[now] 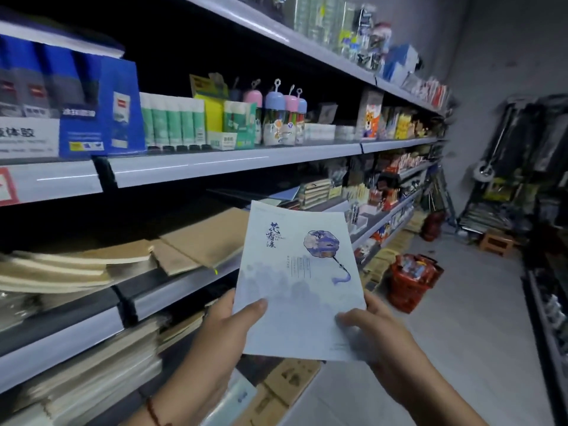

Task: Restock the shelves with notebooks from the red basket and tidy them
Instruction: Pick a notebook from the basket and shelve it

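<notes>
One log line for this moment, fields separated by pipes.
both hands grip pale blue notebook by bottom corners | left hand | right hand | red basket on floor ahead | not yet shelved

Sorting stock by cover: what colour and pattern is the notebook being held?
Pale blue-white notebook with a blue-purple fan picture and dark calligraphy; seen in the head view.

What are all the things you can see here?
notebook: one, pale blue with a fan picture, held up before the shelves
brown notebooks: several, on the shelf left of it
red basket: one, on the floor, far right of the shelves
glue sticks: a row, green and white, on the upper shelf
capped tubes: four, pink and blue caps, beside them
left hand: grips the notebook's lower left edge
right hand: grips its lower right edge
</notes>
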### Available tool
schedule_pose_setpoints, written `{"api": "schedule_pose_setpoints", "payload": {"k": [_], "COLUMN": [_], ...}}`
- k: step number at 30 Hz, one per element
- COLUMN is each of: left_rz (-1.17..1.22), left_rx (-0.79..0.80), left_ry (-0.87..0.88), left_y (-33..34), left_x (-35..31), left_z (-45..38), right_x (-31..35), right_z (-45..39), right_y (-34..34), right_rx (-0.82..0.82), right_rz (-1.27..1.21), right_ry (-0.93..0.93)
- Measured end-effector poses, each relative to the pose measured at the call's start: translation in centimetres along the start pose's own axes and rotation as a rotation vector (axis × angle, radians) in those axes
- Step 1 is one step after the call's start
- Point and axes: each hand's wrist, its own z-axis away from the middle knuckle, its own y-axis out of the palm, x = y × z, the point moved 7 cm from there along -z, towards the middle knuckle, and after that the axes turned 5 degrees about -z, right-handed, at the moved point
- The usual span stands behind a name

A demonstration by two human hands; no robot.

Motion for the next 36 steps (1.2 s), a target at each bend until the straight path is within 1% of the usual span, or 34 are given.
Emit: {"api": "schedule_pose_setpoints", "payload": {"k": [3,5,8,10,13,15,17,19,21,24,27,29,31,33,36], "left_rz": [0.032,0.045,-0.001,-0.023,0.045,0.065,0.052,0.047,0.059,0.044,0.036,0.02,-0.029,-0.169,-0.38], "left_rx": [0.006,0.061,0.173,0.171,0.078,0.032,-0.015,-0.055,-0.091,-0.155,-0.236,-0.319,-0.405,-0.476,-0.537], "left_ry": [0.009,-0.006,0.012,0.002,-0.033,-0.03,-0.011,-0.008,-0.027,-0.059,-0.071,-0.067,-0.05,0.005,0.021], "left_y": [1.2,2.3,3.9,4.5,4.8,4.9,4.9,5.0,5.3,5.7,5.8,5.8,5.7,5.9,6.2], "left_x": [-1.1,-1.5,-1.8,-1.8,-2.5,-3.5,-4.5,-5.1,-5.3,-5.0,-5.2,-5.5,-5.9,-6.4,-6.5], "left_z": [-3.3,-5.3,-8.3,-10.6,-14.4,-17.0,-19.7,-22.0,-24.0,-26.9,-29.7,-31.1,-32.5,-33.3,-34.5], "right_x": [2.2,3.5,4.6,5.2,6.3,7.5,8.6,9.6,10.3,10.6,10.8,11.0,11.3,11.6,11.5], "right_z": [-4.5,-7.4,-11.7,-14.7,-18.7,-21.1,-23.6,-26.1,-29.2,-34.2,-38.5,-41.0,-43.5,-46.3,-49.1], "right_y": [-0.1,-0.2,-1.2,-1.9,-1.3,-0.7,-0.4,0.1,0.6,1.2,1.9,2.1,2.1,2.0,2.9], "right_rx": [-0.025,-0.039,-0.055,-0.059,0.044,0.122,0.183,0.242,0.265,0.277,0.314,0.34,0.369,0.388,0.479], "right_rz": [0.036,0.067,0.146,0.183,0.2,0.191,0.219,0.324,0.394,0.43,0.419,0.412,0.398,0.456,0.764], "right_ry": [-0.042,-0.058,-0.05,-0.023,0.04,0.05,0.039,-0.005,-0.044,-0.073,-0.102,-0.126,-0.124,-0.131,-0.247]}}
